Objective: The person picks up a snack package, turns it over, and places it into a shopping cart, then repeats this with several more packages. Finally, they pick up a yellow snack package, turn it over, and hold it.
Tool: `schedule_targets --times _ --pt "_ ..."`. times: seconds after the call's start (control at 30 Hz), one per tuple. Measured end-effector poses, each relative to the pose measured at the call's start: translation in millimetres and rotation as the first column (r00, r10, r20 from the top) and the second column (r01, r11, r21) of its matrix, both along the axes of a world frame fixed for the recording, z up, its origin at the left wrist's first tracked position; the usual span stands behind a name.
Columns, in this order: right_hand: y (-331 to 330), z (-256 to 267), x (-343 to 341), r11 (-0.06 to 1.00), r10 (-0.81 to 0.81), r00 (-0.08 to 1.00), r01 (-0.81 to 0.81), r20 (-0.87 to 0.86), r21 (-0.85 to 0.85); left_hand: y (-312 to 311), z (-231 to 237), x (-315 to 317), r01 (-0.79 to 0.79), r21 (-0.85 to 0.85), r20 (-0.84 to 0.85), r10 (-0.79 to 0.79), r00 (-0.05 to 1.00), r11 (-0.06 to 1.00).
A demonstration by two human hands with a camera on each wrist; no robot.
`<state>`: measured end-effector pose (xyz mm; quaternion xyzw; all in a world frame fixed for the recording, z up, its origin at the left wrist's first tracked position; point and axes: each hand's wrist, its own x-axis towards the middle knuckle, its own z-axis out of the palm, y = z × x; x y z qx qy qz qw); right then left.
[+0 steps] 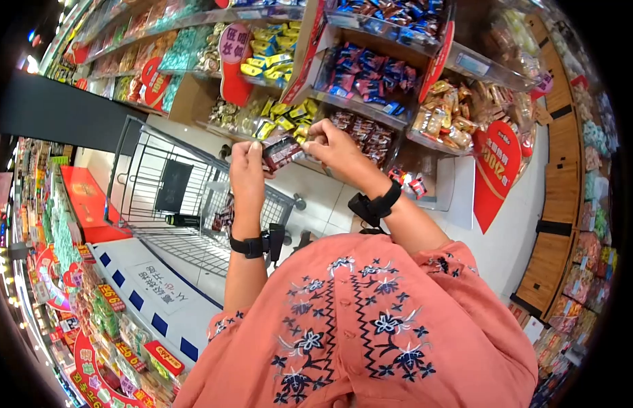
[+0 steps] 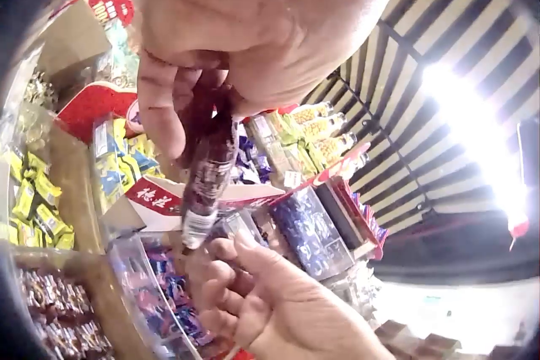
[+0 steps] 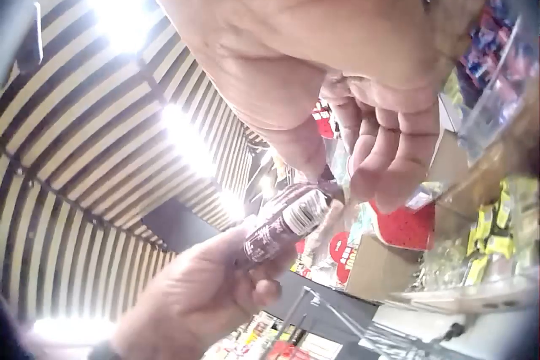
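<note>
A small dark brown packet (image 1: pixel 282 152) with pale print is held up between the two hands in the head view. The left hand (image 1: pixel 248 170) grips one end of it. At the other end, the right hand (image 1: pixel 337 153) has thumb and fingertips together at the packet's edge. In the right wrist view the packet (image 3: pixel 285 227) shows a white barcode label, and the right thumb and a finger pinch its tip. The left wrist view shows the packet (image 2: pixel 209 176) hanging from the left fingers, with the right hand's curled fingers close to its lower end.
Beyond the hands, shelf bins hold yellow packets (image 1: pixel 269 54), blue and pink sweets (image 1: pixel 371 71) and dark brown sweets (image 1: pixel 364 132). A wire shopping cart (image 1: pixel 160 183) stands to the left, with some packets inside. A red sign (image 1: pixel 496 170) hangs at the right.
</note>
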<state>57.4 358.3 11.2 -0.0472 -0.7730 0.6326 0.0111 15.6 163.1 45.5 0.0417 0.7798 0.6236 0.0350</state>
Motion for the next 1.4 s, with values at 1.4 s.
schedule_targets --times 1.4 --pt "117.1 -134.5 21.5 0.991 -0.128 0.957 0.134 0.259 -0.005 -32.0 -94.3 21.8 0.047 -0.007 0.468 -0.038 0.883 0.999"
